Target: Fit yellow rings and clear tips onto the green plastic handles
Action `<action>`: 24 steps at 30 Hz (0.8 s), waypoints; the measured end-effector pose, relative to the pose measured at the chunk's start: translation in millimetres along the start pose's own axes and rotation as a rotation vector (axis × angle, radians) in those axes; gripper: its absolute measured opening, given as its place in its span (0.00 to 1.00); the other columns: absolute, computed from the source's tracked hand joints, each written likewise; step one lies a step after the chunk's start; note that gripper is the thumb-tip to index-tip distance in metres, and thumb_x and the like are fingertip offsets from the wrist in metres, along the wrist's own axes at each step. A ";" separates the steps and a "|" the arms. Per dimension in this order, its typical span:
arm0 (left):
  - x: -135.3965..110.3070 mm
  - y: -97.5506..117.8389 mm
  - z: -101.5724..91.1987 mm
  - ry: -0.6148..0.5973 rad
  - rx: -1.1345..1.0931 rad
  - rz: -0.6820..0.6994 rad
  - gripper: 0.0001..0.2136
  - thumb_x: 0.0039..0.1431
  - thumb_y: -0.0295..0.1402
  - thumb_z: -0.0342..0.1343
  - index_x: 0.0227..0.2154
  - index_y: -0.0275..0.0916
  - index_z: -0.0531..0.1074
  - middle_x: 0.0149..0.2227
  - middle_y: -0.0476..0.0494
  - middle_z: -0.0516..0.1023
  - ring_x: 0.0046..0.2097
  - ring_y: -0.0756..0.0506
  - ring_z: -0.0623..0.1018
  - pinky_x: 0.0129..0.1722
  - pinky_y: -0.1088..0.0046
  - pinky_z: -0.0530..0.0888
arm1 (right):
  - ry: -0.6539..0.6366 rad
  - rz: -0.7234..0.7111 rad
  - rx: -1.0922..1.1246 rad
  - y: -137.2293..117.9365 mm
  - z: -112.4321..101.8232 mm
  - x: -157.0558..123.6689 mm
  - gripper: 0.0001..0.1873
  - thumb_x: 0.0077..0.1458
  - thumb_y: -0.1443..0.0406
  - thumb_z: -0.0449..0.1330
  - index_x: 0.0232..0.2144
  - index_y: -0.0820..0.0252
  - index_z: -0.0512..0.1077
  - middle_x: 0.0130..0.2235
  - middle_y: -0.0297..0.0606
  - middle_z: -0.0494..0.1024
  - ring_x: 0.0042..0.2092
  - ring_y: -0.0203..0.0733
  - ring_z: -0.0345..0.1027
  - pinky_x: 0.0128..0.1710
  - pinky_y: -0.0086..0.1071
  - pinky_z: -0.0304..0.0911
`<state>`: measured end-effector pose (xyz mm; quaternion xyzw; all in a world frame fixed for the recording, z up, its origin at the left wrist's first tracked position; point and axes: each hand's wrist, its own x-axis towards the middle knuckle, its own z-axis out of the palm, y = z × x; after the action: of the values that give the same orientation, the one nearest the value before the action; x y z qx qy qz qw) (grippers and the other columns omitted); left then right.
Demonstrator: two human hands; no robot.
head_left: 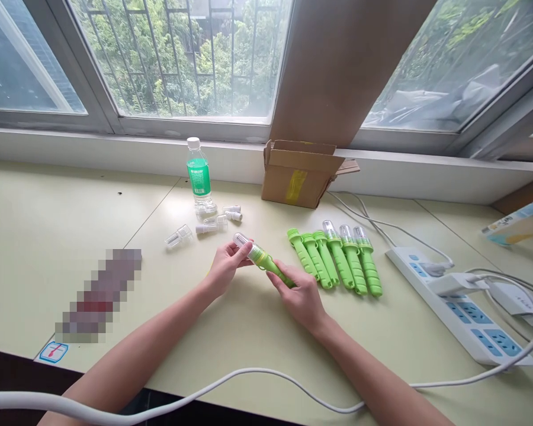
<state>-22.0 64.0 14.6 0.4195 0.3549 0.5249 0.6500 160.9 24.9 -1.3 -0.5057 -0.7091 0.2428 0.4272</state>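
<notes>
Over the middle of the table, my two hands hold one green stick light between them, tilted with its clear end up and to the left. My left hand (227, 263) pinches its clear cap (240, 239) between thumb and fingers. Wrapped round its green handle (279, 271) is my right hand (302, 293). A yellowish ring shows where cap and handle meet. To the right lies a row of green handles: three are without caps (313, 255), and three bear clear caps (347, 235). Several loose clear caps (177, 236) and white-ended clear pieces (211, 225) lie beyond my left hand.
Behind the loose pieces stands a water bottle (199, 174). An open cardboard box (297, 177) rests against the window ledge. At right is a white power strip (462, 313) with plugs; a white cable (249, 371) crosses the front edge. A blurred item (100, 293) lies left.
</notes>
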 end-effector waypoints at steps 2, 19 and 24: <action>0.1 1.6 -1.1 -0.015 0.001 0.010 0.17 0.51 0.43 0.61 0.37 0.33 0.73 0.35 0.41 0.78 0.39 0.43 0.78 0.47 0.60 0.73 | -0.050 0.060 0.035 -4.8 -1.0 -0.4 0.24 0.56 0.55 0.56 0.49 0.64 0.73 0.38 0.45 0.79 0.35 0.47 0.70 0.32 0.35 0.65; -1.2 6.1 0.8 -0.030 0.009 0.032 0.17 0.52 0.42 0.60 0.37 0.33 0.73 0.35 0.40 0.78 0.39 0.43 0.78 0.45 0.61 0.74 | -0.330 0.490 0.555 -22.4 -9.4 3.2 0.20 0.55 0.49 0.55 0.29 0.61 0.71 0.18 0.27 0.61 0.16 0.28 0.45 0.14 0.25 0.41; -2.3 1.8 3.4 -0.022 0.025 0.014 0.17 0.52 0.43 0.60 0.37 0.34 0.74 0.37 0.40 0.78 0.41 0.42 0.78 0.47 0.59 0.73 | -0.002 0.160 0.118 -4.8 -3.4 1.4 0.21 0.53 0.55 0.60 0.46 0.60 0.75 0.36 0.41 0.78 0.35 0.44 0.71 0.34 0.33 0.65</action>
<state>-20.1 61.4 17.7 0.4358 0.3516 0.5202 0.6448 161.1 24.1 4.8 -0.5343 -0.6512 0.3182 0.4349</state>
